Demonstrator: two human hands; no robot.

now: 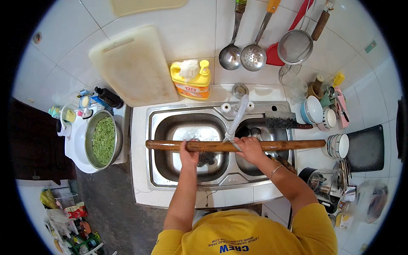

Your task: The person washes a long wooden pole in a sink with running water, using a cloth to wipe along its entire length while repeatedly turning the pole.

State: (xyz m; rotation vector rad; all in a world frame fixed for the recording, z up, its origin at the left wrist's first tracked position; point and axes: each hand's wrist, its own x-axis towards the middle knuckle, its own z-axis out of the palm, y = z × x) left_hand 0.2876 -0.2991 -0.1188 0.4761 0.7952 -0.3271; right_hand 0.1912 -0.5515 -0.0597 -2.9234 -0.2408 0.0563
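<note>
From afar, I held a long wooden rod (212, 146) across both basins of the steel sink (151, 177), left hand (190, 155) and right hand (250, 149) clamped on it beneath the white spout (239, 115), while a cleaver (278, 120) lay near bowls (313, 109) on the tiled tabletop (140, 127).

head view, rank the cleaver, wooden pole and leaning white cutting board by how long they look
1. Wooden pole, longest by far
2. White cutting board
3. Cleaver, shortest
</note>
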